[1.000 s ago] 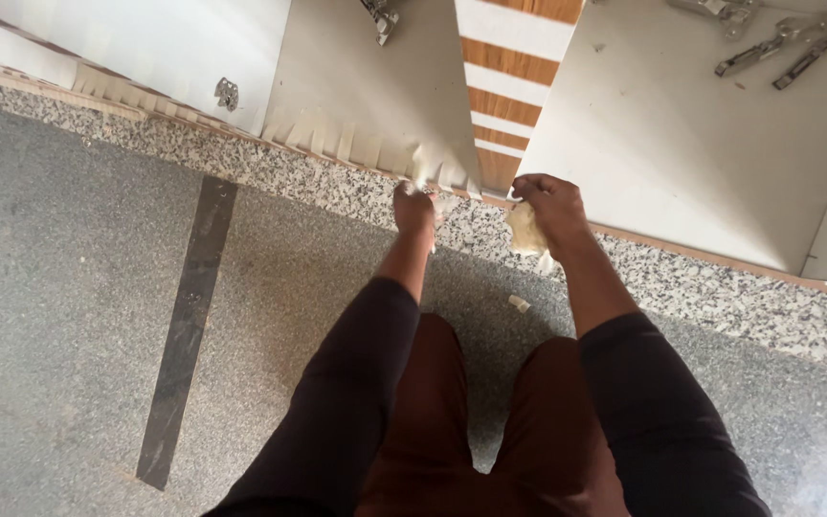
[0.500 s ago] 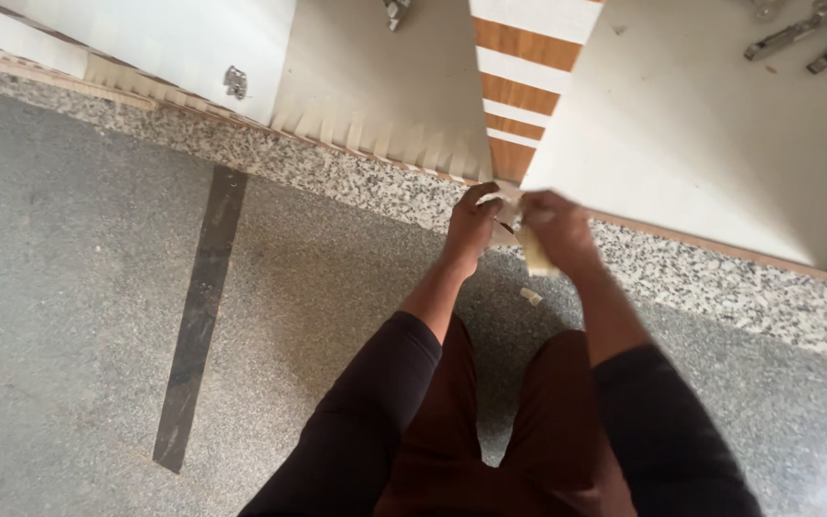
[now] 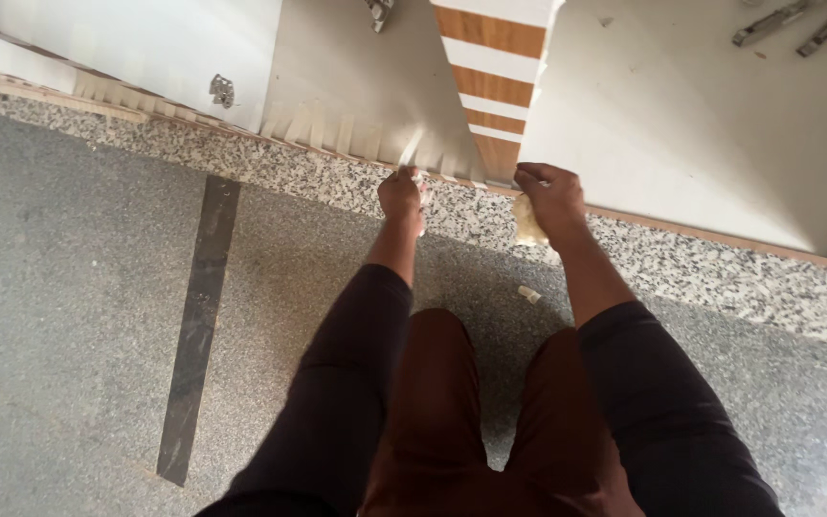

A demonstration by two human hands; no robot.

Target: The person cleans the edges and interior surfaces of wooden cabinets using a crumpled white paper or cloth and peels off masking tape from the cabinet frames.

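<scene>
The floor [image 3: 98, 316] fills the lower and left frame: grey speckled stone with a dark strip [image 3: 198, 325] running down the left. Across the top lie white panels [image 3: 710, 124], their lower edge meeting a lighter granite band. A board with brown and white stripes [image 3: 490, 77] stands in the upper centre between two panels.

Along the panel edge, from the upper left to the centre, runs a row of short pale tape strips [image 3: 318, 129]. They stop at the left hand [image 3: 400, 194], whose fingers pinch one strip [image 3: 412, 148] lifted off the edge at centre frame. The right hand [image 3: 549, 196], just right of it below the striped board, closes its fingers around a pale crumpled wad [image 3: 527, 222].

By my judgement, the peeling is early: most strips to the left are still stuck on and the wad is small. A small scrap [image 3: 528, 294] lies on the floor below the right hand. Metal hinges [image 3: 796, 19] rest in the upper right.
</scene>
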